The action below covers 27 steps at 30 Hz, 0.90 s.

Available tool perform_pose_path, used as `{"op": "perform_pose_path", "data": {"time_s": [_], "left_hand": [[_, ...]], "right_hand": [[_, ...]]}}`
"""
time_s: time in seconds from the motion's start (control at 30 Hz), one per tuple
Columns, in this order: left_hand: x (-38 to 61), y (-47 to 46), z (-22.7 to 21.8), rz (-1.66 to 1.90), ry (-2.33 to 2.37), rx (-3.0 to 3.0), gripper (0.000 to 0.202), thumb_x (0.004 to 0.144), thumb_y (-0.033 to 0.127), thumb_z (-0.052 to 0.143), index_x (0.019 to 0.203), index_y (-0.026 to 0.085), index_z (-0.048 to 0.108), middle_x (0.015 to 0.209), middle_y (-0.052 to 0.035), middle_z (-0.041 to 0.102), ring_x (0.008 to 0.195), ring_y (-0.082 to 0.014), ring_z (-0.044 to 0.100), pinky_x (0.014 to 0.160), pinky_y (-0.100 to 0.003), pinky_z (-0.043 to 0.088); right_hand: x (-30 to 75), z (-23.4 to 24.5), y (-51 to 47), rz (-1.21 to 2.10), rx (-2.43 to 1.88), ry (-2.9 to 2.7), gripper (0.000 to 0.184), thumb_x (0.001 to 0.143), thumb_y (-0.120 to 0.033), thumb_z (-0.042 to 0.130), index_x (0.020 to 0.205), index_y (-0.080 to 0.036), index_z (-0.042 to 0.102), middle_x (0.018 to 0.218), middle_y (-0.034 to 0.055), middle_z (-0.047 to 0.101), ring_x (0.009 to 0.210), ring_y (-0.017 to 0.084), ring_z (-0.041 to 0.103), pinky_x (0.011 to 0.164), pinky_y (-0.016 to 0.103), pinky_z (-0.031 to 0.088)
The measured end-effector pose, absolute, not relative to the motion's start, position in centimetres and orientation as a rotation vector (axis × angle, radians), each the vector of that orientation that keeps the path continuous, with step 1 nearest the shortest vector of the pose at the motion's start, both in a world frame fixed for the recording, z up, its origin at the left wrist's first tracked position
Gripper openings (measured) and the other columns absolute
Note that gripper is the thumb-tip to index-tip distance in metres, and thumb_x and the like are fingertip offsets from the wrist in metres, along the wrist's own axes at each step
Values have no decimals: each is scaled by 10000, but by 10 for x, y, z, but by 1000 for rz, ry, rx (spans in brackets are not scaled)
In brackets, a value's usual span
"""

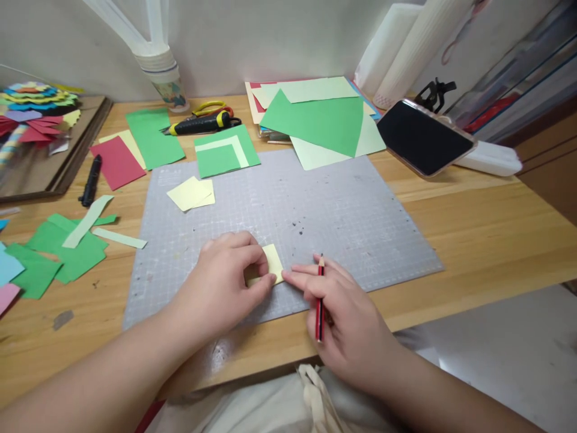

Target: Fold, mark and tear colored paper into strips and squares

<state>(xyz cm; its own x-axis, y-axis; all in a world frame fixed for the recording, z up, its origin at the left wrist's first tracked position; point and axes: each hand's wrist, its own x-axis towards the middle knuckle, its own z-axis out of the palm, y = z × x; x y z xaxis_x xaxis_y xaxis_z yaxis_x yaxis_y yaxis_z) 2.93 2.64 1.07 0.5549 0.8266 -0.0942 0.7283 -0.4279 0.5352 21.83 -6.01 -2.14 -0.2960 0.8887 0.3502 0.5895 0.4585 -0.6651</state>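
yellow paper [273, 260] partly under L fingers [259, 284], pink scrap [6, 296] cropped

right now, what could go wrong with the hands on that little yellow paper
1. The pencil is held in the right hand while a fingertip of that hand touches the yellow paper piece; its tip could stray and mark or poke the paper.
2. The left hand covers much of the piece, so a slip or skew under it might go unnoticed.
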Motion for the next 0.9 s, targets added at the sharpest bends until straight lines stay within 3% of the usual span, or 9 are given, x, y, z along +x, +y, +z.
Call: {"op": "perform_pose_path", "data": {"time_s": [0.27, 0.47, 0.9], "left_hand": [[30, 27, 10, 241, 1246, 2261, 134, 808, 279, 595, 696, 207, 579, 807, 2, 591, 840, -192, 534, 744, -361, 341], [29, 26, 10, 223, 1253, 2264, 141, 808, 289, 594, 695, 207, 578, 810, 6, 589, 841, -193, 532, 746, -365, 335], [29, 27, 9, 234, 1256, 2274, 122, 795, 275, 590, 693, 210, 573, 799, 12, 582, 832, -188, 530, 735, -359, 337]], "right_hand": [[216, -18, -60, 263, -1181, -2203, 527, 743, -28, 449, 1264, -86, 495, 1165, 131, 703, 1160, 264, 612, 1056, 487, 421], [216, -18, -59, 216, -1196, -2202, 422, 775, -55, 435, 1176, -94, 563, 1106, 115, 731, 1129, 254, 638, 1001, 450, 450], [216, -18, -57, 225, -1194, -2203, 385, 796, -71, 423, 1127, -78, 617, 1102, 123, 728, 1144, 248, 625, 1007, 418, 432]]}}
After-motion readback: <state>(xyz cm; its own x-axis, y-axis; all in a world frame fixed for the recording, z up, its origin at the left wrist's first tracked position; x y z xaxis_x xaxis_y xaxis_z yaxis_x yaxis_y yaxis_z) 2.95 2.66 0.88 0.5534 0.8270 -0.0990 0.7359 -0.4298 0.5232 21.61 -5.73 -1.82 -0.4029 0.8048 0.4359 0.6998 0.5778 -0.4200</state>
